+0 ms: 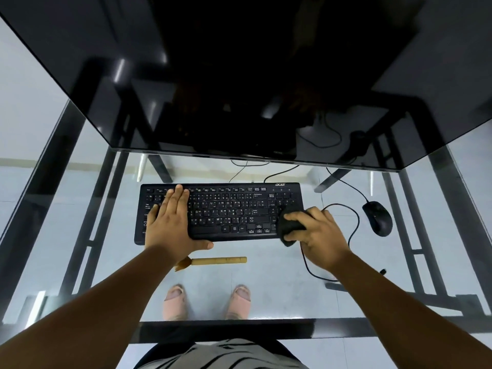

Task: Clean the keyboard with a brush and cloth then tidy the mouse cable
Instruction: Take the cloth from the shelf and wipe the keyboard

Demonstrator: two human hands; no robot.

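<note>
Monitor (239,75): dark, off, looming over the far side of the keyboard. Glass desk (279,265) under everything; my feet show through it, near side of the keyboard.

Keyboard (221,211): black, lying flat and square to me, just this side of the monitor's lower edge.

My left hand (170,222): flat, fingers spread, palm down on the keyboard's left end, thumb hooked along its near edge. Holding nothing, just pressing it.

My right hand (319,233): at the keyboard's right end, fingers curled tight around a bunched dark cloth (290,222). Cloth pressed onto the keys at the right near corner, part of it hanging past the near edge.

Mouse (378,218): black, right of the keyboard, well apart from it. Its cable (354,222) loops loosely between mouse and keyboard, passing under my right hand.

Brush (213,261): wooden handle, just near of the keyboard, lying parallel to it, bristles pointing left beside my left wrist. Untouched.
</note>
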